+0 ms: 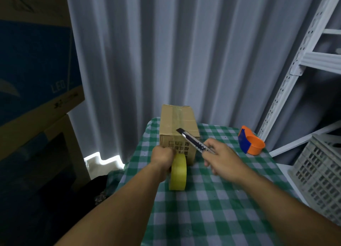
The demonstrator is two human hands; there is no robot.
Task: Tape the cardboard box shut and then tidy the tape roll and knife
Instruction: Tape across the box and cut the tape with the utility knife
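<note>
A small cardboard box (177, 120) stands on the green checked tablecloth (212, 199), with a strip of clear tape running along its closed top. My left hand (162, 159) grips a yellow tape roll (178, 173) standing on edge just in front of the box. My right hand (223, 159) holds a utility knife (191, 139) with a silver body. Its dark tip points up and left over the box's near top edge.
An orange and blue tape dispenser (250, 143) sits at the table's right side. A grey plastic crate (321, 173) and a white metal rack (302, 61) stand to the right. Large cardboard boxes (35, 79) are stacked on the left. A grey curtain hangs behind.
</note>
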